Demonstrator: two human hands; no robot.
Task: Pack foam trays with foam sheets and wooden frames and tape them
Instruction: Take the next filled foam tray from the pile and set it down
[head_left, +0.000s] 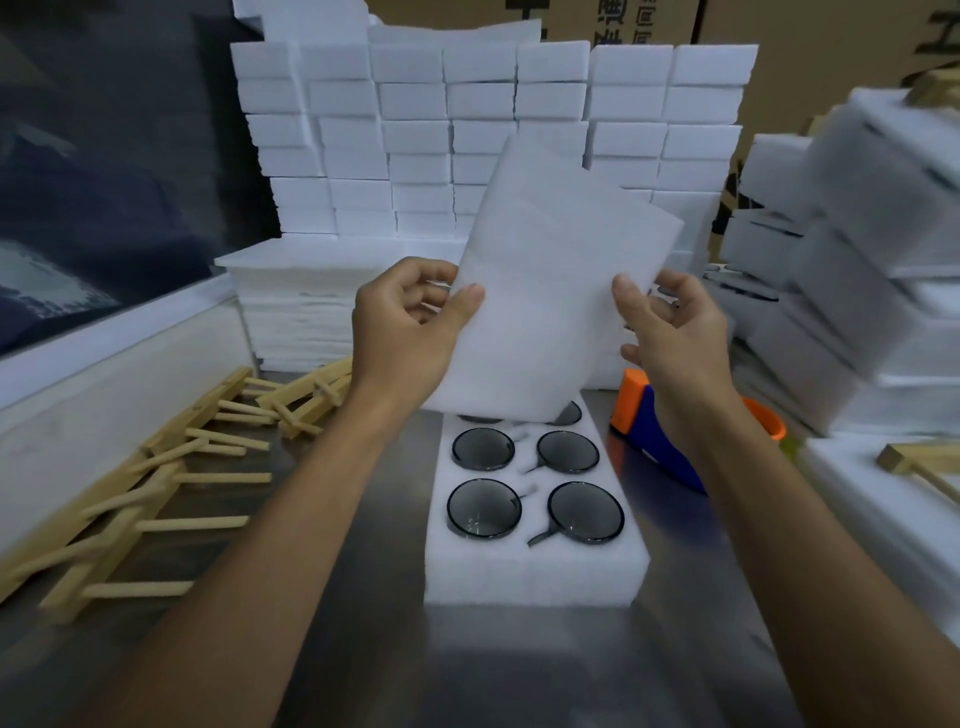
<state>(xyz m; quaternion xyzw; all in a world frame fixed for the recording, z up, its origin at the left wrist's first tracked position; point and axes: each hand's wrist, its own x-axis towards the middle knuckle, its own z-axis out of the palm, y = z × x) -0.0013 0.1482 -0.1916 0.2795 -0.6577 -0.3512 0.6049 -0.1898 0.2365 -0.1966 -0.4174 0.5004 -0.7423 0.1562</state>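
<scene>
A white foam tray (530, 577) lies on the steel table in front of me, its round pockets holding several dark lenses (484, 508). Above its far end I hold a thin white foam sheet (550, 291), tilted up. My left hand (410, 327) pinches the sheet's left edge between thumb and fingers. My right hand (670, 327) grips its right edge, thumb on the front. The sheet hides the tray's far pockets. Several wooden frames (156, 488) lie in a row on the table to the left.
An orange and blue tape dispenser (654, 431) sits right of the tray. A pile of foam sheets (291, 312) and a wall of stacked foam trays (415, 135) stand behind. More packed trays (857, 270) are stacked at right, with cardboard boxes (810, 31) beyond.
</scene>
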